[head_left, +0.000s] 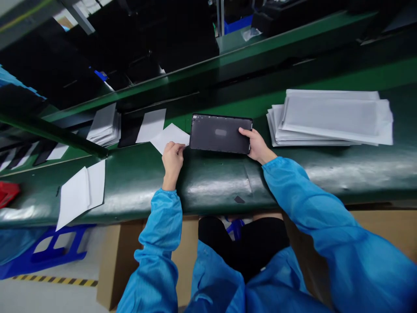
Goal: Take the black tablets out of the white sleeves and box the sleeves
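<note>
My right hand [256, 145] grips a dark tablet back cover [218, 134] by its right end, thumb on top. The cover is held nearly flat, with a small camera cut-out at its upper left corner. At the cover's left end, my left hand [173, 160] is closed, thumb and fingers pinching the corner of a white sheet [171, 135]. That sheet overlaps another white sheet [151, 125] lying behind it to the left.
A pile of flat white sleeves [329, 115] lies to the right on the green bench [221, 176]. Further left are a stack of white sheets [103, 124], a green post [55, 134] and white sheets [75, 193] overhanging the front edge. Cardboard boxes [120, 261] stand below.
</note>
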`<state>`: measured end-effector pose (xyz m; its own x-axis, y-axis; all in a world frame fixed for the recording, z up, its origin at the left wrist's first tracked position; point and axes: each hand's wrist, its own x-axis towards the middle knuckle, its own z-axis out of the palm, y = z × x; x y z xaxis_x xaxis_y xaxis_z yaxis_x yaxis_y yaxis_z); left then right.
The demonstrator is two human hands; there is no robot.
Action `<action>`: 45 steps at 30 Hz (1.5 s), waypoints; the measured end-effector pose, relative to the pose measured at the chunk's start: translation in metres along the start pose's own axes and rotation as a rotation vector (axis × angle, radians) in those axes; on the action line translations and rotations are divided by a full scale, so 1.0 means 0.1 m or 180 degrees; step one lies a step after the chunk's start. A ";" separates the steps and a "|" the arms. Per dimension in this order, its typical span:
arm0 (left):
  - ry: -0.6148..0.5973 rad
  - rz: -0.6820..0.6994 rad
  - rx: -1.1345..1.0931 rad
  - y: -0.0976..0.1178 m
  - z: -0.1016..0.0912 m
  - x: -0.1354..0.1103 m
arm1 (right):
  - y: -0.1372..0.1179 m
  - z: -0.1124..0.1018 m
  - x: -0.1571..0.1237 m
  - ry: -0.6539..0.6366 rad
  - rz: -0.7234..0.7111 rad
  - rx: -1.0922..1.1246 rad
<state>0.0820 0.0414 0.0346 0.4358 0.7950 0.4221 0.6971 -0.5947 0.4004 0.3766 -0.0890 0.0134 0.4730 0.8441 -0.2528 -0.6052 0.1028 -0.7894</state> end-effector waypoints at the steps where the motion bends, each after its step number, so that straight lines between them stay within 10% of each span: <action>1: 0.0002 -0.0087 0.0002 0.01 -0.02 0.00 | 0.00 0.00 -0.01 0.0019 0.0025 0.0038; 9: -0.0901 -0.0113 0.0076 0.18 0.00 -0.02 | 0.02 0.01 -0.01 0.0065 0.0099 0.0260; 45: -0.0938 -0.0326 -0.0020 0.19 -0.01 -0.03 | 0.07 0.01 -0.03 -0.0029 -0.0061 0.0189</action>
<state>0.0939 0.0276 0.0415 0.5104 0.8507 0.1257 0.7428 -0.5098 0.4340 0.3704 -0.0898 0.0093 0.4791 0.8464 -0.2327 -0.6332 0.1497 -0.7593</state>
